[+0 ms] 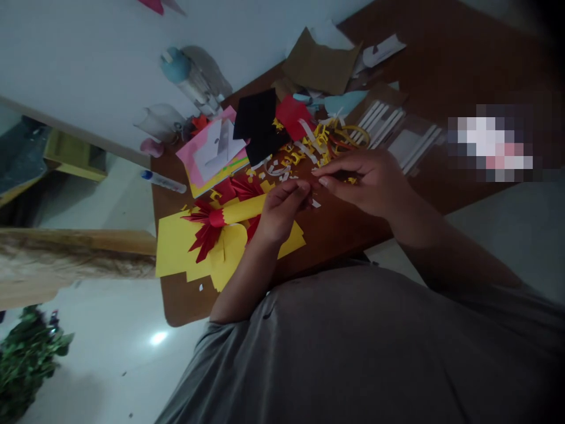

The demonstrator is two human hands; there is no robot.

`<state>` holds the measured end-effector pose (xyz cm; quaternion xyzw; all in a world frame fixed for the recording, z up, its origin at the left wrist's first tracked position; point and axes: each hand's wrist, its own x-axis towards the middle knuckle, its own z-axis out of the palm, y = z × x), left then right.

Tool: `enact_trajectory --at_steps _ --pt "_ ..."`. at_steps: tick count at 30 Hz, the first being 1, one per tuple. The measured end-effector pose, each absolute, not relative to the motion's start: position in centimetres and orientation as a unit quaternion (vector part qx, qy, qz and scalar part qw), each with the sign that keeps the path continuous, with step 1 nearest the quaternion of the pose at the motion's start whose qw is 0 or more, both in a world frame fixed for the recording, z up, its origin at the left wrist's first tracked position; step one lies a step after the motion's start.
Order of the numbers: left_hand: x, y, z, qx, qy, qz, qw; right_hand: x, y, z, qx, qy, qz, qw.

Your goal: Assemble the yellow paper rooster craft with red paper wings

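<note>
Hands: left hand [280,215] curled shut, thumb pressed on the fingertips; right hand [362,185] reaching across, thumb and forefinger close together, just beside the left fingertips. Whether either pinches anything is too small to tell.

Nearest things: a small white paper scrap [316,204] lies on the counter [185,300] just below the fingertips. A yellow paper roll [242,209] runs under the left hand, banded in red, with a red paper fan [202,228] at its far end. Both rest on a yellow paper sheet [176,250].

Right side: yellow and white paper scraps [304,154] lie in a loose heap beyond the right fingers, with yellow paper rings [351,138] past them.

Rest: black paper [260,121], red paper [293,116], a pink folder [207,156], brown cardboard [321,63], white strips in a plastic sleeve [379,123], a blue-capped pen [163,181]. A grey shirt [353,347] fills the bottom of the view; a leafy plant [26,365] sits on the floor [110,359].

Handling: work this small calls for fingertips only, best kept over bare counter, clear of the scrap heap, where a dropped piece stays easy to find.
</note>
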<state>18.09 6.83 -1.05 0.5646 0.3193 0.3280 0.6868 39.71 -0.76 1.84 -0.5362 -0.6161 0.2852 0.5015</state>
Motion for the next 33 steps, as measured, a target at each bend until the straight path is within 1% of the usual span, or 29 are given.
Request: enact_trajectory --at_steps 3,7,13,15,19,24,29,33 --pt "18.1 6.7 -1.0 0.624 0.315 0.316 0.642 40.3 -0.5 2.2 -0.526 -0.680 0.230 0.457" --pt "18.2 6.4 -0.5 0.677 0.317 0.308 0.589 41.1 0.0 1.9 -0.522 -0.725 0.192 0.406" --pt "18.0 6.3 0.5 0.690 0.303 0.300 0.584 41.9 0.0 2.2 -0.488 -0.790 0.169 0.332" --pt "18.0 6.3 0.8 0.684 0.300 0.309 0.589 41.9 -0.1 2.3 -0.486 -0.781 0.169 0.352" --pt "18.1 6.2 0.9 0.664 0.297 0.327 0.603 42.1 -0.3 2.0 -0.488 -0.736 0.141 0.448" --pt "18.2 6.1 0.5 0.678 0.290 0.317 0.597 41.9 0.1 1.4 -0.466 -0.749 0.144 0.449" --pt "18.1 6.2 0.4 0.677 0.291 0.317 0.597 41.0 -0.2 1.3 -0.492 -0.731 0.149 0.448" --pt "18.2 6.2 -0.2 0.658 0.274 0.330 0.619 40.4 -0.4 0.6 -0.477 -0.702 0.125 0.514"
